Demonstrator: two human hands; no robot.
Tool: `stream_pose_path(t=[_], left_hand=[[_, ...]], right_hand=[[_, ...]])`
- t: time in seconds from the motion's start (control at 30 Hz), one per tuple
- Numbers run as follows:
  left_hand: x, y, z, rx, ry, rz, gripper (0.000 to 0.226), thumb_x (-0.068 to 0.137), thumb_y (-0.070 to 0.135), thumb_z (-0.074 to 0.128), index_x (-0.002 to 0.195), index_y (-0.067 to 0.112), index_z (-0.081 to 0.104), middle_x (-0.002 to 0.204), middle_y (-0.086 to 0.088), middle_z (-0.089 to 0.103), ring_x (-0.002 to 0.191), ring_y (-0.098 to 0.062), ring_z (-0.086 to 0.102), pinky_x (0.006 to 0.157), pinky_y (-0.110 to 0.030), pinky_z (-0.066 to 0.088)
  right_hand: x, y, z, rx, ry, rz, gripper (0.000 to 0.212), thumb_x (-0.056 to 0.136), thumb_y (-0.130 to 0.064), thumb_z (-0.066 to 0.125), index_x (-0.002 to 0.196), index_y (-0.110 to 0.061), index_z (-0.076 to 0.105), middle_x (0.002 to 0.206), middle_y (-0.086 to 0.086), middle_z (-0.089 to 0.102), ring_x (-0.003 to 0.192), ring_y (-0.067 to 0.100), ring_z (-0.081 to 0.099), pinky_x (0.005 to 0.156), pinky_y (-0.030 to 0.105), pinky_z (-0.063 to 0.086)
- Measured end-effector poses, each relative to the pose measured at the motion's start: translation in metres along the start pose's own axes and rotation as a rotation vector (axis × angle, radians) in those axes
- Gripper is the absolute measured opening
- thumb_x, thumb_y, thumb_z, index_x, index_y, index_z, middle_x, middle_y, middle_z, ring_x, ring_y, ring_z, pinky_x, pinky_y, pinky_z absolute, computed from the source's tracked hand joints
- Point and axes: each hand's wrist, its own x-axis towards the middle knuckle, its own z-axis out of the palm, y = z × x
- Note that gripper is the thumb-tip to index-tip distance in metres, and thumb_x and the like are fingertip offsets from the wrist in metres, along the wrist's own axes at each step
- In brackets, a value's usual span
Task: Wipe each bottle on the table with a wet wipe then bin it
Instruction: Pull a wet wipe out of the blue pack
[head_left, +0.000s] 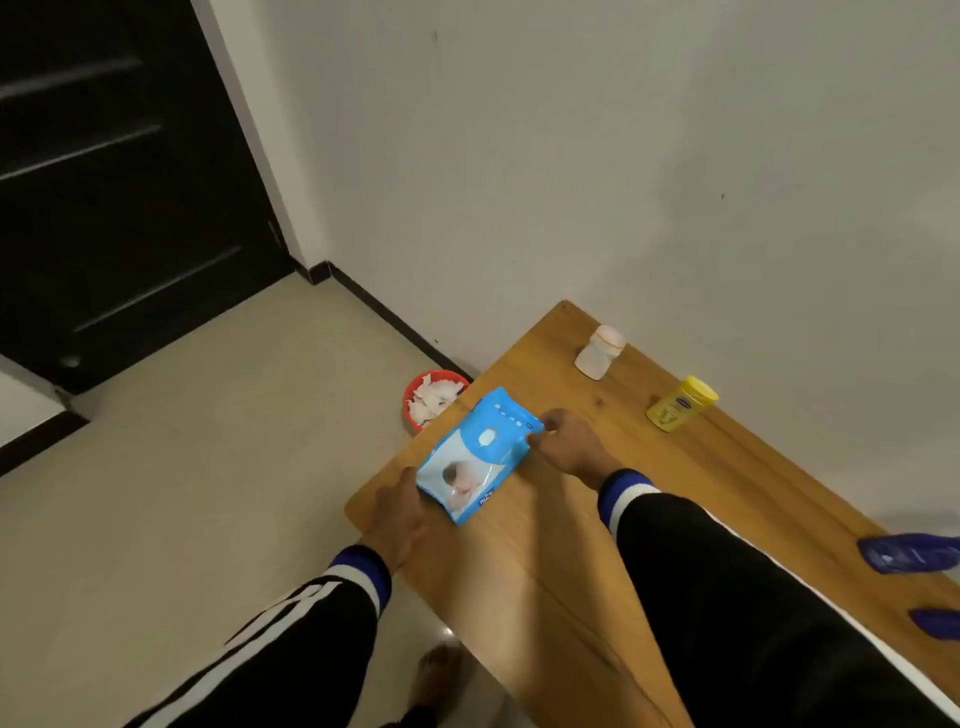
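A blue wet-wipe pack (475, 454) lies on the wooden table (571, 561) near its left edge. My left hand (397, 512) grips the pack's near end. My right hand (563, 441) pinches its far right corner. A white bottle (599, 352) stands at the table's far corner. To its right a yellow bottle (681, 404) stands near the wall. On the floor beside the table's far left edge sits a red bin (423, 399) with crumpled white wipes in it.
Two blue objects (906, 553) lie at the table's right edge, cut off by the frame. A dark door (119, 182) is at the far left. A bare foot (439, 670) stands on the tiled floor by the table's near edge. A white wall runs behind the table.
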Motion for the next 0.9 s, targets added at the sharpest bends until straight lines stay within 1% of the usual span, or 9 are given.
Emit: stream_pose_path(t=[0.1, 0.2, 0.37, 0.47, 0.6, 0.7, 0.77, 0.83, 0.9], left_hand=[[0.009, -0.002, 0.007, -0.025, -0.093, -0.008, 0.029, 0.106, 0.045, 0.033, 0.112, 0.031, 0.057, 0.102, 0.007, 0.069, 0.088, -0.012, 0.067, 0.057, -0.025, 0.051], [0.014, -0.003, 0.010, -0.068, -0.118, -0.010, 0.034, 0.105, 0.046, 0.034, 0.118, 0.029, 0.060, 0.109, 0.000, 0.073, 0.093, -0.018, 0.072, 0.059, -0.026, 0.056], [0.021, -0.004, 0.013, -0.126, -0.095, -0.017, 0.029, 0.105, 0.035, 0.043, 0.126, 0.025, 0.060, 0.117, -0.003, 0.072, 0.093, -0.018, 0.073, 0.057, -0.028, 0.058], [0.024, -0.006, 0.014, -0.109, -0.071, -0.018, 0.022, 0.103, 0.028, 0.050, 0.123, 0.025, 0.060, 0.110, 0.002, 0.072, 0.086, -0.012, 0.073, 0.052, -0.023, 0.056], [0.034, -0.011, 0.012, -0.076, -0.028, -0.037, 0.021, 0.101, 0.017, 0.054, 0.120, 0.021, 0.062, 0.111, -0.001, 0.072, 0.086, -0.013, 0.071, 0.050, -0.022, 0.055], [0.041, -0.011, 0.011, -0.065, 0.009, -0.048, 0.022, 0.098, 0.005, 0.055, 0.114, 0.016, 0.064, 0.105, -0.004, 0.072, 0.086, -0.017, 0.070, 0.056, -0.027, 0.055], [0.046, -0.013, 0.009, -0.028, 0.049, -0.061, 0.022, 0.097, 0.001, 0.054, 0.112, 0.014, 0.063, 0.106, -0.007, 0.070, 0.087, -0.021, 0.068, 0.061, -0.030, 0.054], [0.051, -0.014, 0.007, 0.008, 0.053, -0.064, 0.022, 0.096, -0.001, 0.054, 0.111, 0.011, 0.064, 0.110, -0.013, 0.069, 0.085, -0.022, 0.068, 0.062, -0.032, 0.054], [0.054, -0.015, 0.007, 0.062, 0.047, -0.044, 0.022, 0.097, -0.002, 0.053, 0.110, 0.011, 0.065, 0.106, -0.012, 0.070, 0.082, -0.021, 0.068, 0.063, -0.031, 0.055]], right_hand=[[0.021, -0.006, 0.000, -0.015, -0.027, 0.035, 0.043, 0.096, -0.026, 0.058, 0.134, -0.008, 0.050, 0.134, 0.008, 0.055, 0.108, 0.017, 0.053, 0.086, 0.025, 0.041], [0.042, -0.011, 0.003, -0.054, -0.044, 0.054, 0.052, 0.096, -0.027, 0.057, 0.142, -0.007, 0.045, 0.143, 0.010, 0.050, 0.126, 0.025, 0.051, 0.097, 0.029, 0.042], [0.069, -0.013, 0.005, -0.054, -0.068, 0.076, 0.049, 0.098, -0.022, 0.051, 0.143, -0.006, 0.042, 0.143, 0.013, 0.050, 0.125, 0.027, 0.053, 0.101, 0.033, 0.044], [0.078, -0.008, 0.011, -0.090, -0.111, 0.105, 0.048, 0.098, -0.018, 0.049, 0.144, -0.005, 0.040, 0.143, 0.014, 0.050, 0.126, 0.029, 0.051, 0.098, 0.031, 0.043], [0.082, 0.002, 0.019, -0.083, -0.116, 0.121, 0.044, 0.097, -0.011, 0.048, 0.140, -0.004, 0.043, 0.134, 0.015, 0.056, 0.119, 0.029, 0.055, 0.088, 0.028, 0.043], [0.080, 0.012, 0.019, -0.067, -0.102, 0.144, 0.039, 0.095, -0.008, 0.050, 0.133, -0.003, 0.049, 0.127, 0.014, 0.059, 0.114, 0.030, 0.057, 0.091, 0.032, 0.047], [0.076, 0.024, 0.019, -0.055, -0.136, 0.169, 0.032, 0.092, -0.006, 0.050, 0.123, -0.002, 0.057, 0.118, 0.013, 0.061, 0.107, 0.029, 0.059, 0.089, 0.035, 0.049], [0.069, 0.038, 0.021, 0.008, -0.169, 0.187, 0.026, 0.087, -0.003, 0.047, 0.104, 0.000, 0.067, 0.101, 0.012, 0.063, 0.088, 0.023, 0.058, 0.075, 0.033, 0.049], [0.058, 0.049, 0.025, 0.087, -0.161, 0.202, 0.029, 0.082, 0.000, 0.044, 0.094, 0.000, 0.071, 0.085, 0.009, 0.062, 0.071, 0.018, 0.054, 0.059, 0.026, 0.044]])
